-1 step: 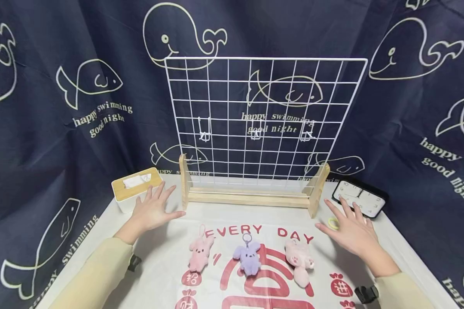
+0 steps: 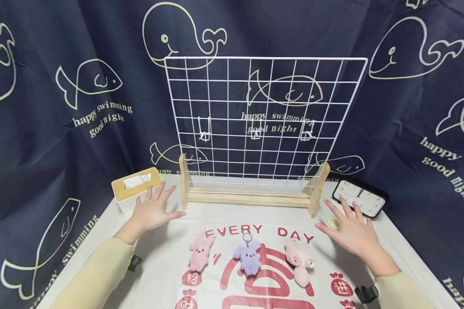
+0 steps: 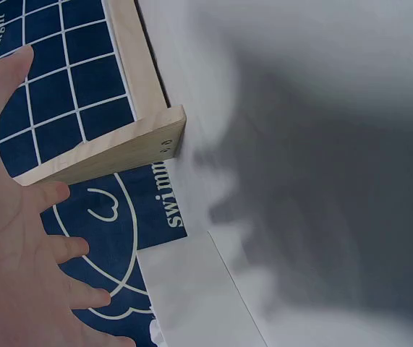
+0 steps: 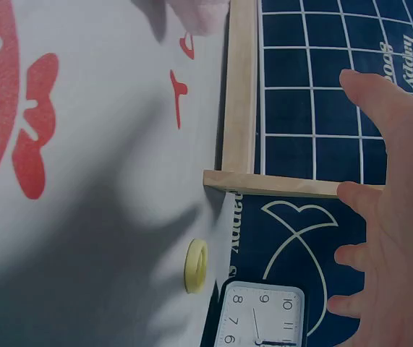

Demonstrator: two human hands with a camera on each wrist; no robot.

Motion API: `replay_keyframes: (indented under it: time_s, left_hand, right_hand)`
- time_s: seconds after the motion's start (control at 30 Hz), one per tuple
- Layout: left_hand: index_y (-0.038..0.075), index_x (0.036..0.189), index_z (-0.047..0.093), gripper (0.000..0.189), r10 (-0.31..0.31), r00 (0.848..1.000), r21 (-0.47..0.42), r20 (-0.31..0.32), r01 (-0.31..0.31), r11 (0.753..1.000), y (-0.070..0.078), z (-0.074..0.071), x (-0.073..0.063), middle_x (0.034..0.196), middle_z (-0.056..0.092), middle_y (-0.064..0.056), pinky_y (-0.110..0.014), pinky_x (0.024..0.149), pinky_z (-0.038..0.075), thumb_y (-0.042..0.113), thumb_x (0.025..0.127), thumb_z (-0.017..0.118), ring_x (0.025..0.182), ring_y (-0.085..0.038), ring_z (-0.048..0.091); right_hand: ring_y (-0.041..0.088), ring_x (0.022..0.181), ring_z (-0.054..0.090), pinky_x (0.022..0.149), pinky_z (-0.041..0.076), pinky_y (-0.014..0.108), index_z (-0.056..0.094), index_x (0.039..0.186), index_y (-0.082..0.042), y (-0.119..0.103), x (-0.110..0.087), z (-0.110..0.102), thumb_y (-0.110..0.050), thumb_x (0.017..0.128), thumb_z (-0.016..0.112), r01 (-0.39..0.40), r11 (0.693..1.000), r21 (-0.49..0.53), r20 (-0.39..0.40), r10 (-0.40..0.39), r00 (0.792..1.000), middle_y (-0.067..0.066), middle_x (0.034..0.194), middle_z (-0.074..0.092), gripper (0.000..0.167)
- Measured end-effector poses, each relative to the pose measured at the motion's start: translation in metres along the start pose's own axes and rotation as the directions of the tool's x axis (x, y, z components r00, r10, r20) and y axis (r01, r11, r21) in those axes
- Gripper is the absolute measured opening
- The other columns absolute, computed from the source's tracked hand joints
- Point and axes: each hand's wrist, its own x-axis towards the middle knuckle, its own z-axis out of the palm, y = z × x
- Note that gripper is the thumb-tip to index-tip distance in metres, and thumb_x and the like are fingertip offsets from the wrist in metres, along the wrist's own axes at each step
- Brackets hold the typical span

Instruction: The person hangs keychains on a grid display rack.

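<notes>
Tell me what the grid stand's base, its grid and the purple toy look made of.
Base: likely matte wood, pale with faint grain. Grid: probably white-coated metal, thin straight wires. Purple toy: seemingly plush fabric, soft and fuzzy-looking.

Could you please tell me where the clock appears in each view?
Head: the clock is at the right, partly covered by the right hand.
Left wrist: not in it.
Right wrist: bottom, slightly right of centre, cut off by the edge.
Shared landmark: the grid rack's wooden base, in all three.

Navy whale-printed fabric curtain across the upper frame and a rectangular white, wood-topped tissue box at left suggest a home.
</notes>
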Motion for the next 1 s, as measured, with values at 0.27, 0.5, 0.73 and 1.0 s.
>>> replay_keyframes:
  time_s: [0.27,0.5,0.73,1.0]
  left_hand:
    - [0.013,0.159,0.034,0.097,0.0,1.0,-0.028,-0.011,0.0,1.0,0.002,0.002,0.003,0.165,0.021,-0.024,-0.085,0.106,0.018,0.07,0.087,0.062,0.146,-0.057,0.017]
    - [-0.003,0.156,0.029,0.089,-0.016,0.993,-0.258,-0.113,-0.014,0.966,-0.002,0.013,0.018,0.156,0.03,-0.034,-0.071,0.112,0.032,0.041,0.092,0.071,0.142,-0.054,0.03]
    - [-0.005,0.154,0.03,0.08,-0.088,0.98,-0.551,-0.179,-0.026,0.834,-0.01,0.029,0.036,0.148,0.042,-0.036,-0.063,0.107,0.044,0.018,0.091,0.074,0.128,-0.055,0.048]
    - [-0.003,0.155,0.03,0.079,-0.105,0.978,-0.695,-0.181,-0.052,0.717,-0.003,0.045,0.059,0.147,0.044,-0.034,-0.06,0.109,0.044,0.009,0.09,0.074,0.129,-0.054,0.048]
  right_hand:
    - [0.062,0.143,0.013,0.098,0.017,0.09,0.03,0.162,-0.025,0.003,0.001,0.001,-0.073,0.091,0.055,0.012,1.0,-0.014,-0.033,-0.013,0.999,0.024,0.166,0.016,0.089]
    - [0.059,0.137,0.028,0.093,0.032,0.083,0.034,0.16,-0.023,0.002,0.002,0.001,-0.072,0.09,0.056,0.03,0.999,-0.031,-0.065,-0.032,0.997,0.025,0.161,0.027,0.088]
    - [0.057,0.13,0.039,0.09,0.042,0.079,0.036,0.158,-0.015,-0.002,0.005,0.007,-0.063,0.091,0.065,0.068,0.992,0.111,-0.056,-0.062,0.997,0.028,0.149,0.041,0.087]
    - [0.048,0.111,0.057,0.088,0.049,0.068,0.044,0.151,-0.003,-0.004,0.01,0.017,-0.039,0.09,0.076,0.17,0.945,0.281,-0.108,-0.144,0.984,0.027,0.123,0.06,0.078]
